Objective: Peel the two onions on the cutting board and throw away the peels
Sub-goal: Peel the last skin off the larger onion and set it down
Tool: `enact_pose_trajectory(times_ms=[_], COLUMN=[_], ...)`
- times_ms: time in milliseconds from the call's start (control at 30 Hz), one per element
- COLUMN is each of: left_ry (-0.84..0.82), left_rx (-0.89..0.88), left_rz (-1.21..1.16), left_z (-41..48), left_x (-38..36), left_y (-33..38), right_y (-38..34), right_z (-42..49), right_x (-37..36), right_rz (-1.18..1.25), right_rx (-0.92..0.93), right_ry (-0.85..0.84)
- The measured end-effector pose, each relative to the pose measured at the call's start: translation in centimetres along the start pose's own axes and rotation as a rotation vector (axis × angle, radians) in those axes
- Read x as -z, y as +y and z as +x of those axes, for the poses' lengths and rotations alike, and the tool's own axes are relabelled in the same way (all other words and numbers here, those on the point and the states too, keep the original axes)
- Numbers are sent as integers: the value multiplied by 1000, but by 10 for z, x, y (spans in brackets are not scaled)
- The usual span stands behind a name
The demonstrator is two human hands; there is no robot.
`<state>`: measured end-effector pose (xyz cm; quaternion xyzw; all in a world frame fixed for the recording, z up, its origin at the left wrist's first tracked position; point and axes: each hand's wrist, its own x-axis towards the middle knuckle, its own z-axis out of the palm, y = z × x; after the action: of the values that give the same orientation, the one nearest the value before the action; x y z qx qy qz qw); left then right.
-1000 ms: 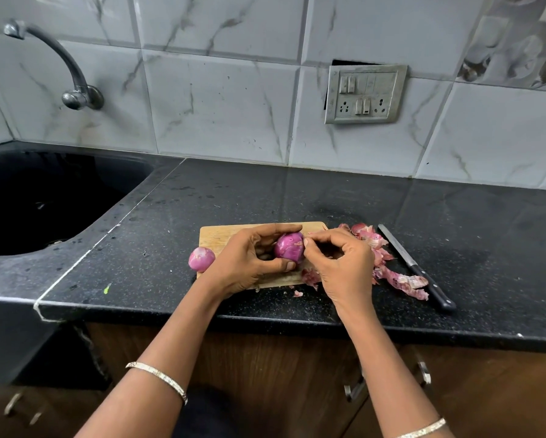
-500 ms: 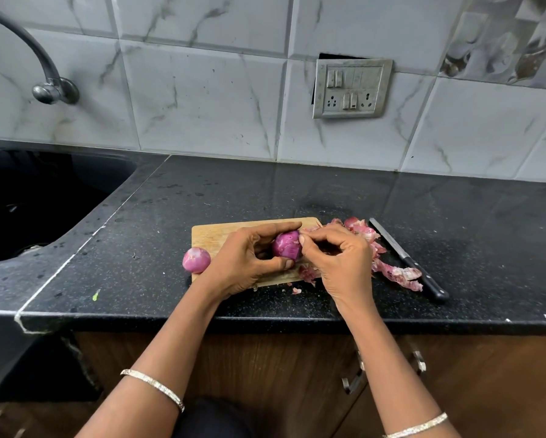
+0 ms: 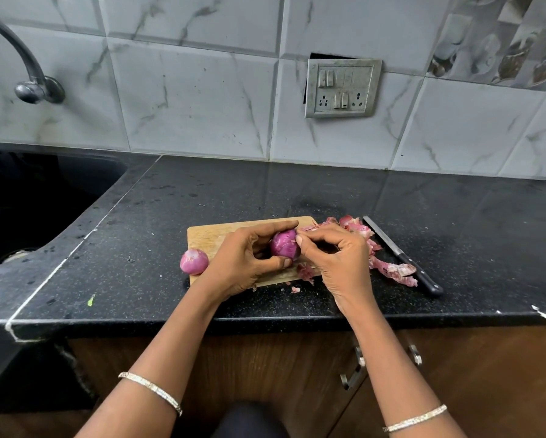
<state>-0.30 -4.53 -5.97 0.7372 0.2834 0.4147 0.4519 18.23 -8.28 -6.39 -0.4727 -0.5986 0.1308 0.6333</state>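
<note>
My left hand (image 3: 245,262) grips a purple onion (image 3: 284,245) over the wooden cutting board (image 3: 208,237), fingers curled round it. My right hand (image 3: 338,259) pinches at the onion's right side with thumb and forefinger, where a bit of skin shows. A second onion (image 3: 194,261), lighter pink, lies at the board's left edge on the black counter. A pile of pink peels (image 3: 382,257) lies to the right of the board, partly hidden by my right hand.
A black-handled knife (image 3: 404,257) lies right of the peels, its handle pointing toward the counter's front edge. A dark sink (image 3: 28,210) with a tap (image 3: 28,77) is at the left. A switch plate (image 3: 343,88) hangs on the tiled wall. Small peel scraps (image 3: 295,289) lie near the board's front.
Both hands stay on the onion over the board. My right fingers have shifted slightly along its side. The camera has shifted a little.
</note>
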Motion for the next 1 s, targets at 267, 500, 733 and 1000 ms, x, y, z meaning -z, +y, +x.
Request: enact_pose_trajectory(times_ms=[267,500,733,1000], left_ry=[32,53,54,58], left_rx=[12,14,-1,-2], left_rz=[18,47,53,62], left_z=[2,1,0,0], left_x=[0,-1,-1,-1], left_y=[-5,-5,-5,-5], right_y=[-6,-15,-32,-31], right_z=[0,-6,3,-3], right_x=[-2,-3,3,-1], right_rz=[-96,-448,-671,-870], right_rx=[73,319,432,497], right_ry=[-2,-8,-142,-178])
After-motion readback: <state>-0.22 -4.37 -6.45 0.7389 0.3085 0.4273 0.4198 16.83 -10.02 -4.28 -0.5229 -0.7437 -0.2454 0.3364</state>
